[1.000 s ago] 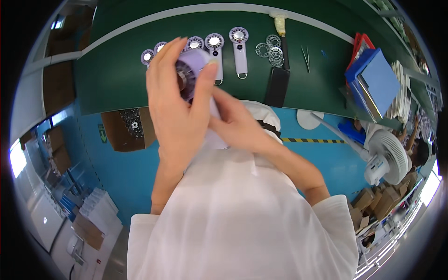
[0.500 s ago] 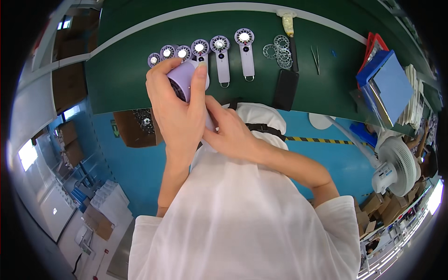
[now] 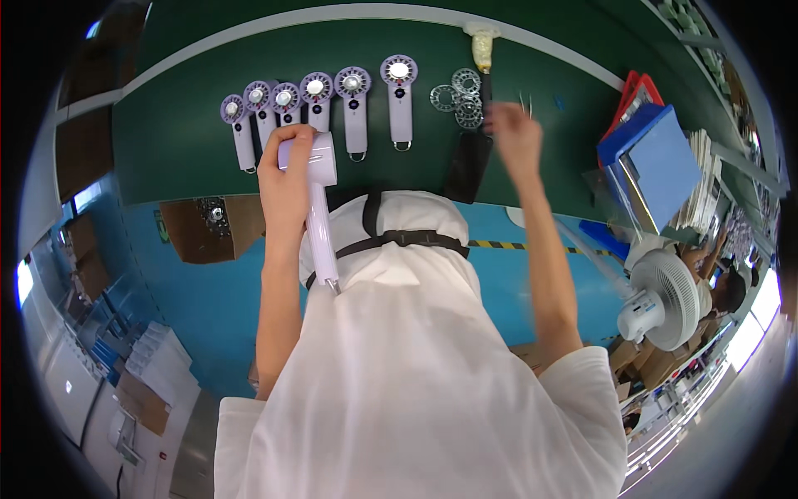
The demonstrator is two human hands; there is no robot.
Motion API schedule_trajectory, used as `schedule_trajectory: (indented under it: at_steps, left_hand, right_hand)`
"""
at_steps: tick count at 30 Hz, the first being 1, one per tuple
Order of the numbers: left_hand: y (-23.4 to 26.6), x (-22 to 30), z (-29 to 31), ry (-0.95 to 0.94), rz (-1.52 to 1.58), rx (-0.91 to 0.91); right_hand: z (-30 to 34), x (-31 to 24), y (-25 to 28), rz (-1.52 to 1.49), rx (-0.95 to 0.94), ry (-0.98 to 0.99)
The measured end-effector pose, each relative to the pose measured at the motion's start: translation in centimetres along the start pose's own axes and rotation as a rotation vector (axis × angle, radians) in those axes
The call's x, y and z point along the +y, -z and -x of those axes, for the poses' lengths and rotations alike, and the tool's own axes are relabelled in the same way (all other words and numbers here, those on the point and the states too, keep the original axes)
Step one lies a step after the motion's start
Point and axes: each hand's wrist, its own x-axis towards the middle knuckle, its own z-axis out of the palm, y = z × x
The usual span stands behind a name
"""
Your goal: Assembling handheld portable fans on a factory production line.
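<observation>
The left hand (image 3: 287,179) is curled firmly around the round head of a glossy pale-purple plastic handheld fan (image 3: 321,237), whose straight handle hangs down from the grip toward the person's white shirt (image 3: 416,391). The right hand (image 3: 514,137), blurred, is over the table well apart from it, fingers bent beside a slim black rod (image 3: 486,87) with a yellowish wrapped end; whether it grasps anything cannot be told.

Just below the right fingertips lies a flat black rectangular slab (image 3: 469,169); to their left, a cluster of clear spoked plastic rings (image 3: 468,114); just beyond the hand, slender metal tweezers (image 3: 528,101). Past the left hand, six pale-purple handheld fans (image 3: 356,116) with silver hubs lie in a row on the dark green tabletop (image 3: 183,158).

Farther right of the right hand sit a blue folder (image 3: 661,162), a red file holder (image 3: 625,108) and stacked paper (image 3: 697,183). Below left of the left hand, an open brown cardboard box (image 3: 195,237) holding small parts stands on the blue floor (image 3: 199,333). A white pedestal fan (image 3: 665,299) stands far to the right, near another person (image 3: 730,289).
</observation>
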Motion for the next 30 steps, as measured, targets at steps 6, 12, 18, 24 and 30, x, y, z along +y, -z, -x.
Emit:
schedule_trajectory:
  at_steps: [6,12,18,24,30]
  left_hand:
    - [2.2,-4.4,-0.6,0.262,0.499,-0.012]
    - [2.8,-4.3,1.9,0.454,0.903,0.018]
    - [4.8,-6.4,1.5,0.519,1.064,0.015]
    - [8.1,-8.4,0.4,0.535,1.184,-0.107]
    - [12.6,-9.6,-1.3,0.522,1.197,-0.154]
  right_hand:
    - [-5.3,15.6,5.3,0.678,0.282,0.087]
    - [-3.6,14.3,3.9,0.43,0.24,-0.018]
    - [3.9,4.6,1.0,0.178,0.195,0.027]
    - [10.4,0.4,-7.0,-0.055,-0.088,-0.066]
    - [12.9,1.5,-12.8,0.013,-0.058,-0.099]
